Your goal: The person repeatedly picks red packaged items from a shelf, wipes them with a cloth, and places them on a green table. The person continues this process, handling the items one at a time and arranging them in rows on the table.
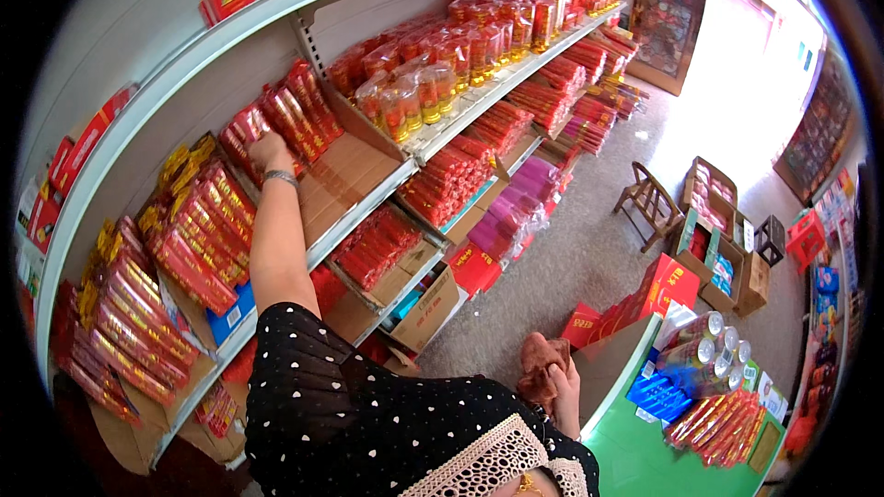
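My left hand (266, 150) reaches onto the shelf at the left and touches red foil-printed packets (293, 117) leaning in an open cardboard box (356, 172). Its fingers are hidden among the packets, so I cannot tell whether they grip one. Bare cardboard shows in the front of that box. Low in front of my body, my right hand (566, 386) holds a crumpled brown cloth (542, 366). More long red and gold packets (200, 235) with yellow tops lean in boxes left of my left arm.
Red and gold cylinders in clear wrap (449, 59) line the shelf farther along. Bundled red sticks (449, 176) lie below. At right, a green-topped counter (621, 452) holds cans (704, 352) and red packets (718, 424). A wooden chair (649, 203) and cardboard boxes (753, 283) stand on the floor.
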### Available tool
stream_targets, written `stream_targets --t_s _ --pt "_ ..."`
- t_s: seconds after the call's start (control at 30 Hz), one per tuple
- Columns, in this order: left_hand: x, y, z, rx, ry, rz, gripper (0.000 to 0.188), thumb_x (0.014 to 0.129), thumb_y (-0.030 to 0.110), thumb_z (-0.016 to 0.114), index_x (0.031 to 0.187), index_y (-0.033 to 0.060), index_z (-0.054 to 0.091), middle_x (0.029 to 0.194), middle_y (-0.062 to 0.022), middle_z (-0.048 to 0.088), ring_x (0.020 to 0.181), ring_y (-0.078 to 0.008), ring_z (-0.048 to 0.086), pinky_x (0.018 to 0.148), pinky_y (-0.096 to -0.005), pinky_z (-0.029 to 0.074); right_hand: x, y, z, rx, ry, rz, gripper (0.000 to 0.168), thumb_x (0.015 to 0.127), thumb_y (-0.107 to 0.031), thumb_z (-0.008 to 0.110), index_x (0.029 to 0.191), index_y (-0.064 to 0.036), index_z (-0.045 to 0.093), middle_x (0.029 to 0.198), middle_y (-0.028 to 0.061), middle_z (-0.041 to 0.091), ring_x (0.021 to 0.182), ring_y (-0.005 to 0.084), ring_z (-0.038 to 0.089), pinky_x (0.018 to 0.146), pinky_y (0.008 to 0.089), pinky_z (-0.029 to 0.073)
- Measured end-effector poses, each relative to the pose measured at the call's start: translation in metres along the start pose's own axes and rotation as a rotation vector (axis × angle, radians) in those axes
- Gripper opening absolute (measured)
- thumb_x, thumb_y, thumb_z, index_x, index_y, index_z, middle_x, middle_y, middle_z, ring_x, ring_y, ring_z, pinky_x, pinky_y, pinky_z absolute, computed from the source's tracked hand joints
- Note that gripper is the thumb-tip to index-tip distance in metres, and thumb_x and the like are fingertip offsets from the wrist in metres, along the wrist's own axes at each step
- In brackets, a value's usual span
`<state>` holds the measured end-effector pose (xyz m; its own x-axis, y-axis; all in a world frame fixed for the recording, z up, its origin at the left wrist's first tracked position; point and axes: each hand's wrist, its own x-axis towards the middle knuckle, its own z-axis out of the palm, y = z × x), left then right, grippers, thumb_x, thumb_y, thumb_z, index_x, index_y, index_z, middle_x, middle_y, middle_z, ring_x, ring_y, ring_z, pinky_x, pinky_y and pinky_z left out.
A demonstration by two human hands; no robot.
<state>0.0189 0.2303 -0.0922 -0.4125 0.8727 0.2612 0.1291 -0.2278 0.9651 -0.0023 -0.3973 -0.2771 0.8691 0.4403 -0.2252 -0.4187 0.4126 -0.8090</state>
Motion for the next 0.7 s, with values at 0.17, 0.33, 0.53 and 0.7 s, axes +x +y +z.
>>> stream_targets --t_s 0.17,0.33,0.53,0.7 --pt "0.124 -0.074 0.027 0.063 -0.304 -0.039 0.019 0.083 0.023 0.059 0.084 0.0049 0.061 0.079 -0.0047 0.059 0.067 -0.0195 0.056 0.057 -0.0340 0.047 -0.002 0.006 0.000 0.121 0.025 -0.007 0.037 0.087 -0.009 0.052 0.121 0.003 0.046 0.114 0.0090 0.055 0.101 0.0158 0.053 0.088 0.0283 0.043" --pt "0.107 -0.100 0.054 0.551 -0.367 0.218 0.022 0.083 0.023 0.057 0.083 0.0012 0.060 0.080 -0.0103 0.060 0.069 -0.0237 0.056 0.061 -0.0367 0.047 -0.019 -0.002 -0.030 -0.182 0.186 -0.089 0.042 0.085 -0.013 0.056 0.122 0.005 0.046 0.111 0.0069 0.057 0.097 0.0120 0.052 0.084 0.0254 0.044" --pt "0.025 -0.072 0.034 0.578 -0.080 0.270 0.026 0.082 0.022 0.055 0.081 -0.0033 0.059 0.081 -0.0170 0.061 0.070 -0.0289 0.056 0.066 -0.0398 0.047 -0.066 -0.009 -0.084 -0.165 0.381 -0.127 0.042 0.085 -0.011 0.056 0.122 0.004 0.045 0.113 0.0080 0.056 0.103 0.0124 0.052 0.088 0.0269 0.043" --pt "-0.071 -0.030 0.003 0.127 0.009 0.443 0.029 0.082 0.022 0.053 0.080 -0.0070 0.059 0.081 -0.0225 0.061 0.071 -0.0331 0.057 0.070 -0.0425 0.046 -0.128 -0.030 -0.147 -0.108 0.685 -0.267 0.047 0.082 -0.017 0.059 0.122 0.003 0.045 0.111 0.0099 0.056 0.101 0.0161 0.054 0.089 0.0282 0.043"
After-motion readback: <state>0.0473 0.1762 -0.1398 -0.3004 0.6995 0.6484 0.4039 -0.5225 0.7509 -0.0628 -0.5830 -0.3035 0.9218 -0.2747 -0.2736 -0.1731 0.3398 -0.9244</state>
